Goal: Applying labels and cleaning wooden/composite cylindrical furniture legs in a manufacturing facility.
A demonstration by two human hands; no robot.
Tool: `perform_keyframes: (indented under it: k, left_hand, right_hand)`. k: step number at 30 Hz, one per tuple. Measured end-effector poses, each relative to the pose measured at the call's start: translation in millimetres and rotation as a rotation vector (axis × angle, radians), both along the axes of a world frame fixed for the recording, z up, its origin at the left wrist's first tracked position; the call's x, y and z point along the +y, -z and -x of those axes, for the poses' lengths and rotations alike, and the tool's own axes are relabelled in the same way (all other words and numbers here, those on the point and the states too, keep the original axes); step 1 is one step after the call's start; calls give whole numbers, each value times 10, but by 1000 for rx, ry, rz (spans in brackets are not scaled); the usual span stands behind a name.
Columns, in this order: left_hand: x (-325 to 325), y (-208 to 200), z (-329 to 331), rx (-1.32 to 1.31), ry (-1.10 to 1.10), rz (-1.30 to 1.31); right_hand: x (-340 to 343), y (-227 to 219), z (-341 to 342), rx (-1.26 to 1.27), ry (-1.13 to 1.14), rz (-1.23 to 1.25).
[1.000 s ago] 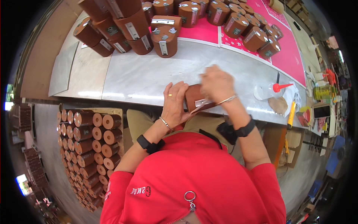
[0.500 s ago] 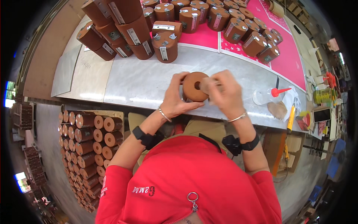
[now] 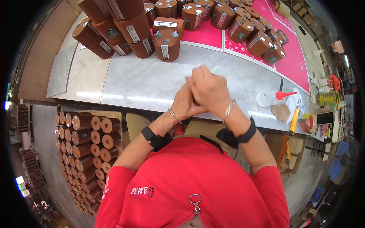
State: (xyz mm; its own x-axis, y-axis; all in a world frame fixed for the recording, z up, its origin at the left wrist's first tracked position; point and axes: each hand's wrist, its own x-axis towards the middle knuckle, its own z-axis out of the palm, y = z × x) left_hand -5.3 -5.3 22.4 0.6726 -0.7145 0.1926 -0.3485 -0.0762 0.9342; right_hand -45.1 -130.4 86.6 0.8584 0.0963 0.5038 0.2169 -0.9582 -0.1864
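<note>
My left hand (image 3: 184, 103) is curled round a brown cylinder over the near edge of the metal-topped bench (image 3: 142, 78). That cylinder is almost wholly hidden by my hands now. Across its top lies my right hand (image 3: 210, 89), fingers closed and slightly blurred; whatever they grip is covered by the back of the hand. Nearest beyond my hands, a brown cylinder (image 3: 166, 47) with a metal strip on its side and small metal pieces on top stands upright.
Stacked cylinders (image 3: 133, 28) rise at the far left; several more stand on pink sheeting (image 3: 291, 66). To the right lie a clear bottle with a red nozzle (image 3: 283, 94), a brown pad (image 3: 280, 112) and a yellow-handled tool (image 3: 294, 121). Rows of cylinders (image 3: 110, 140) fill a pallet at lower left.
My right hand has moved left and over the cylinder, hiding its round top and centre hole. My left hand has stayed near the same spot, and the view has shifted slightly.
</note>
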Motion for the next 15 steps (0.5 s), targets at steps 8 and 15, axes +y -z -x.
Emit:
perform_keyframes:
  k: [8, 15]
  left_hand:
    - [11, 161, -39, -53, 3, 56]
    - [-21, 141, -17, -98, -25, 64]
  right_hand:
    - [-7, -216, 192, -235, -22, 160]
    - [-312, 248, -78, -126, 256, 176]
